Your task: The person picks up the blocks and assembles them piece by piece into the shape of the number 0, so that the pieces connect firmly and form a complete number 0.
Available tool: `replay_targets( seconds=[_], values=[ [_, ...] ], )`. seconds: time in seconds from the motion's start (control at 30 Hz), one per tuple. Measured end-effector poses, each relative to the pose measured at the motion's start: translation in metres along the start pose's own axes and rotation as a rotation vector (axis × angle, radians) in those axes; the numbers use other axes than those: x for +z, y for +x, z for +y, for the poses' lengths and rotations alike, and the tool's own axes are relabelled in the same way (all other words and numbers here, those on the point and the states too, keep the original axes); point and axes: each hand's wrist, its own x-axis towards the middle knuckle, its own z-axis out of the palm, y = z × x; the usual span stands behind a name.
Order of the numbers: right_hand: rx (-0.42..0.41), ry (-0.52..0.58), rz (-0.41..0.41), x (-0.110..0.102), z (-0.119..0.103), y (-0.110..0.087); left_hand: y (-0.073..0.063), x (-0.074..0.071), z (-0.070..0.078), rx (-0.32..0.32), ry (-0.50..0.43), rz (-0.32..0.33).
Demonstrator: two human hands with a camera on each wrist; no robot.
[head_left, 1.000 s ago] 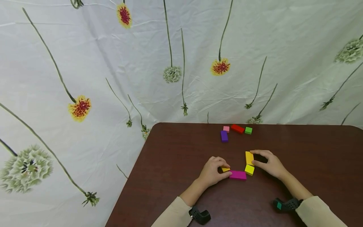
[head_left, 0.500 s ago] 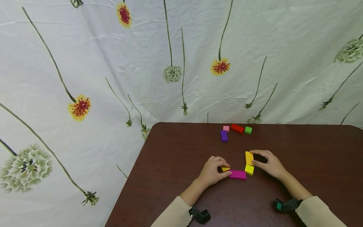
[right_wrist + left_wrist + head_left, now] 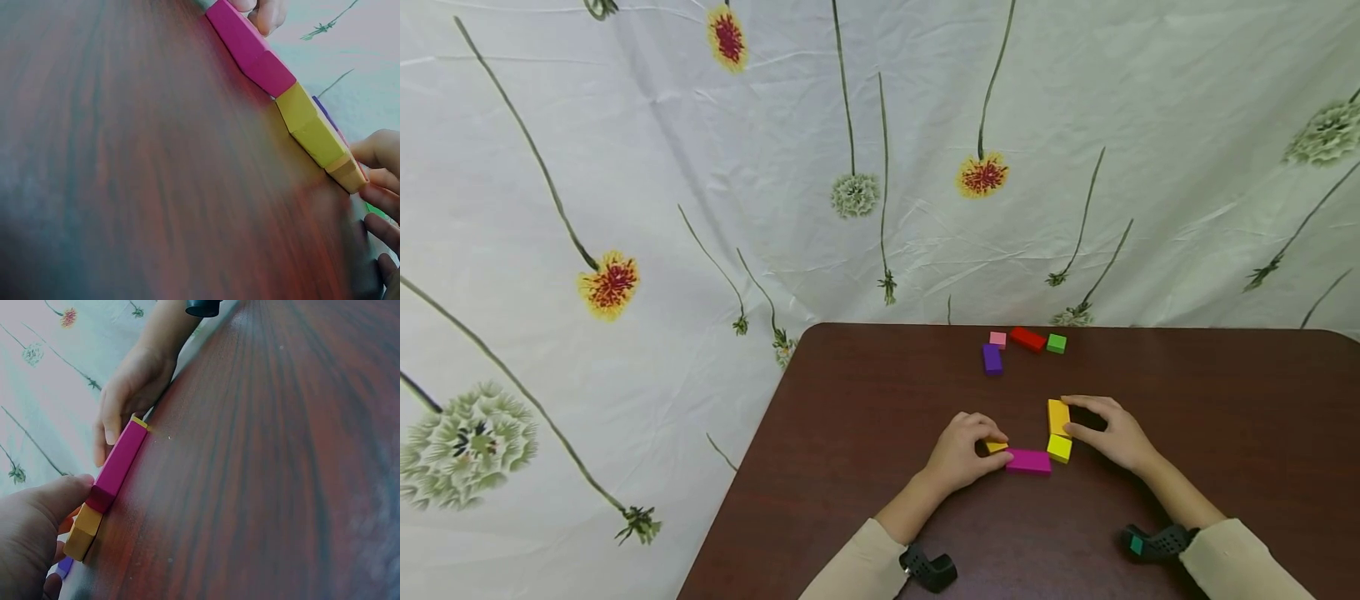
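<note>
My left hand (image 3: 962, 454) curls round an orange-yellow block (image 3: 996, 447), gripping it, its thumb at the left end of a long magenta block (image 3: 1028, 462). In the left wrist view that orange block (image 3: 83, 531) lies end-on against the magenta block (image 3: 119, 465). A bright yellow block (image 3: 1059, 448) sits at the magenta block's right end. Beyond it lies a longer orange-yellow block (image 3: 1057, 415), pinched at its right side by the thumb and index finger of my right hand (image 3: 1112, 437). The right wrist view shows the yellow block (image 3: 312, 128) touching both neighbours.
At the table's far edge are a pink block (image 3: 997, 340), a purple block (image 3: 992, 359), a red block (image 3: 1027, 339) and a green block (image 3: 1056, 343). A flowered cloth (image 3: 910, 242) hangs behind the dark brown table (image 3: 850, 400).
</note>
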Motion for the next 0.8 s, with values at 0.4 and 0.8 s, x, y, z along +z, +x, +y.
replay_targets(
  seconds=[0.4, 0.8],
  values=[
    [-0.096, 0.010, 0.125, 0.014, -0.010, -0.019, 0.000, 0.000, -0.001, 0.010, -0.011, 0.008],
    [-0.205, -0.062, 0.186, 0.025, -0.011, -0.025, 0.000, 0.001, -0.001, 0.024, 0.000, 0.016]
  ],
)
